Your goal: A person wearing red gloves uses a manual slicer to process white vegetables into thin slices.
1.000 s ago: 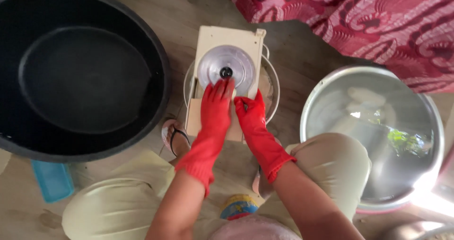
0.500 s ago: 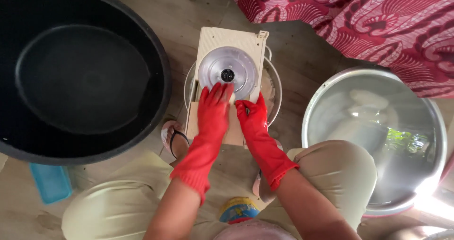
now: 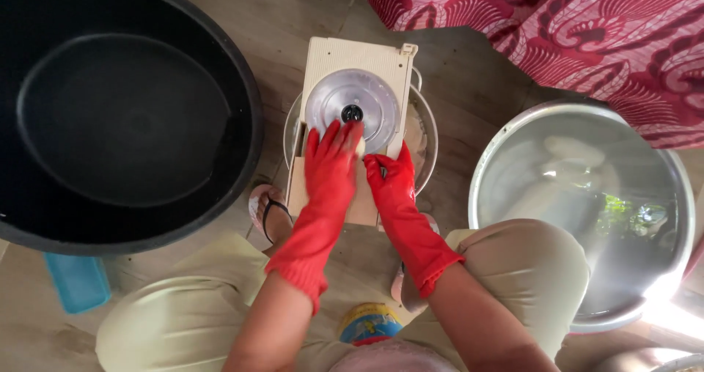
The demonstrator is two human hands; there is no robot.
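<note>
Red-gloved hands [image 3: 363, 174] press on a cream slicer board [image 3: 353, 86].

Red rubber gloves [image 3: 330, 174]; cream slicer board [image 3: 357, 71] with a silvery disc [image 3: 352, 108]. Black basin [image 3: 117, 108], steel basin [image 3: 587, 203], red patterned cloth [image 3: 572, 35], blue container [image 3: 77, 280].

A cream rectangular plastic slicer board [image 3: 350, 71] with a round metal blade disc [image 3: 353, 107] lies flat across a steel bowl's rim [image 3: 428, 126]; a pale food piece [image 3: 360, 146] rests at the disc's near edge.
</note>
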